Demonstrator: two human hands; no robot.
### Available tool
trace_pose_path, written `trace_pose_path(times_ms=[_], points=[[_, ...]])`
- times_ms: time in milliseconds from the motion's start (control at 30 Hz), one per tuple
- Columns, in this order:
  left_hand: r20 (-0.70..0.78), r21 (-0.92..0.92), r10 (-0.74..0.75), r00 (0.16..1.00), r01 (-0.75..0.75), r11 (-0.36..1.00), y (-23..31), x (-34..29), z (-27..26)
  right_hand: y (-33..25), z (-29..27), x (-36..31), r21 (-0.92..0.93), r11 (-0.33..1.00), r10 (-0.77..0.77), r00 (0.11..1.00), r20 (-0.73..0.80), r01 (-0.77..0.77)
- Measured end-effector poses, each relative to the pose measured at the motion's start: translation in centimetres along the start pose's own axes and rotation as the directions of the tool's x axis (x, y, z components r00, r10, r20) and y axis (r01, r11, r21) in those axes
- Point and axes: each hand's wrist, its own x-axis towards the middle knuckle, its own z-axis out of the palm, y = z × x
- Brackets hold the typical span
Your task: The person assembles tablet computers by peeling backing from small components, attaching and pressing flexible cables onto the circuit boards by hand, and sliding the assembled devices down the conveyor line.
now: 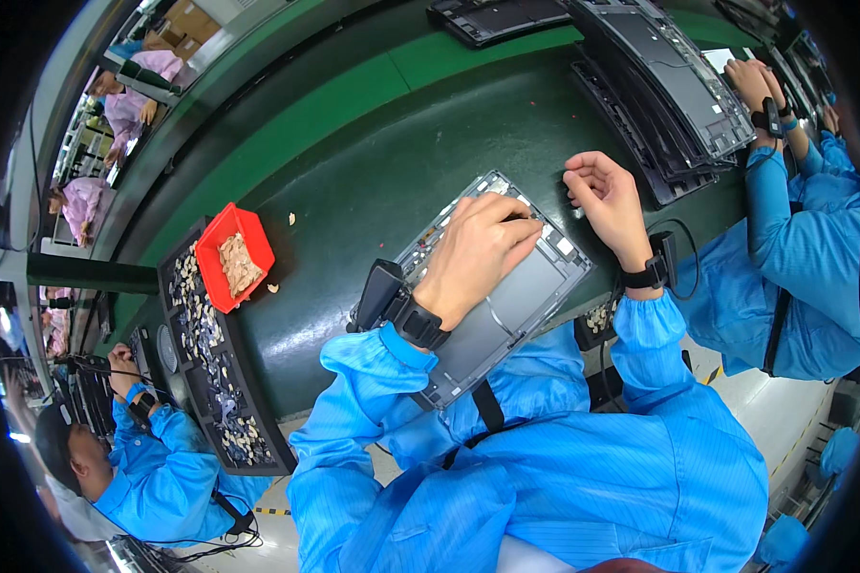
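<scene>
A thin grey laptop-like housing (535,288) lies tilted in front of me, its near end over the bench edge. Small parts and connectors line its far end, and a thin cable crosses its middle. My left hand (473,253) rests over that far end with fingers bent and tips drawn together near the right corner; whatever they pinch is too small to make out. Off the housing's right side, my right hand (607,202) hovers above the bench with curled fingers, thumb close to the index finger. Anything inside it is hidden. Both wrists carry black strapped devices.
Left on the green bench (344,191) stands a red bin (266,250) of beige pieces, by a black compartment tray (275,458) of small parts. Loose bits lie nearby. Similar housings are stacked (655,86) at the far right. Co-workers in blue sit on both sides.
</scene>
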Motion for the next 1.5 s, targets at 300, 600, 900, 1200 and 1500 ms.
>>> trace_pose_path(times_ms=[300, 600, 900, 1200, 1500], points=[[-0.039, 0.062, -0.065, 0.997, 0.068, 0.996, 0.4, 0.0, 0.3, -0.1, 0.2, -0.2, -0.034, 0.999, -0.012, 1.000, 0.002, 0.012], [-0.112, 0.087, -0.078, 0.991, 0.088, 0.992, 0.4, -0.2, 1.2, -0.7, 0.7, -1.5, -0.117, 0.991, -0.049, 0.995, 0.089, 0.060], [0.058, 0.296, -0.204, 0.977, 0.178, 0.939, 3.9, -0.6, -0.4, -1.6, 0.8, -2.5, -0.275, 0.954, -0.061, 0.977, 0.203, 0.117], [0.240, 0.225, -0.236, 0.942, 0.182, 0.957, 7.2, -4.5, 0.7, -5.6, 1.9, -6.0, -0.546, 0.798, -0.115, 0.954, 0.277, 0.255], [0.137, -0.123, -0.103, 0.985, 0.120, 0.985, 6.8, -6.8, -2.1, -6.5, 2.8, -10.0, 0.044, 0.948, 0.284, 0.904, 0.320, -0.314]])
